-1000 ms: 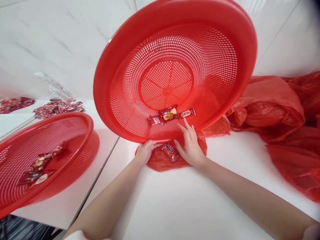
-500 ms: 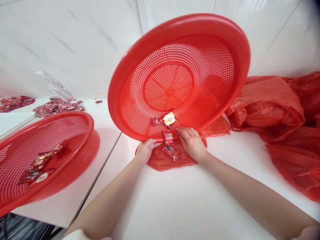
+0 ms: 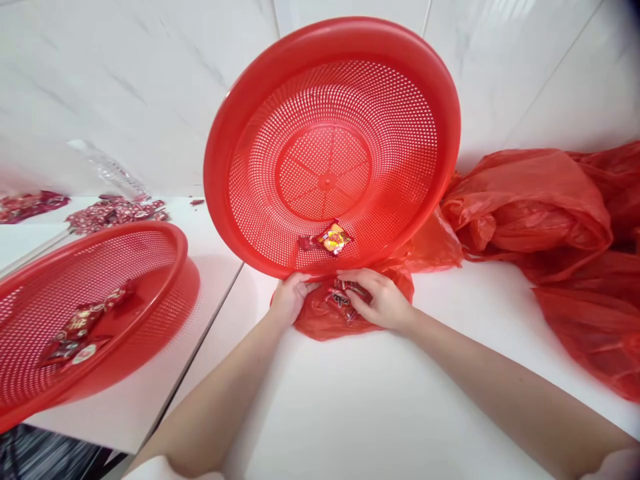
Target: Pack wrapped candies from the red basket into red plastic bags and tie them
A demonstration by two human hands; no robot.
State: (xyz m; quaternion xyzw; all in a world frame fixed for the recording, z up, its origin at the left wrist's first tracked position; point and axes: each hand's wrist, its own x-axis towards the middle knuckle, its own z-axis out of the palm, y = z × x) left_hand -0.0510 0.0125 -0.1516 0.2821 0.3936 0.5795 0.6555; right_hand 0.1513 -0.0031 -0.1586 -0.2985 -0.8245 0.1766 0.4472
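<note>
A red perforated plastic basket (image 3: 327, 153) leans tilted against the wall, its opening toward me. Two wrapped snack packets (image 3: 336, 239) lie inside near its lower rim. Directly under that rim a red plastic bag (image 3: 320, 327) lies on the table. My left hand (image 3: 291, 299) is closed at the bag's left edge, close against the basket rim, with the thumb pointing inward. Fingers of my right hand (image 3: 379, 299) curl over a small red packet at the bag's mouth and partly hide it. Beside them a dark-lettered packet (image 3: 342, 301) shows on the bag.
To the left stands another red basket (image 3: 165, 293) with several wrapped snacks in it. Behind it are a heap of red-and-white wrappers (image 3: 115, 213) and clear plastic. Bulky red plastic bags (image 3: 540, 207) lie along the right side. A tiled wall (image 3: 125, 87) closes the back.
The basket has shifted left and its right side has swung in. My right hand has moved left and down over the packet at the rim. My left hand has hardly moved.
</note>
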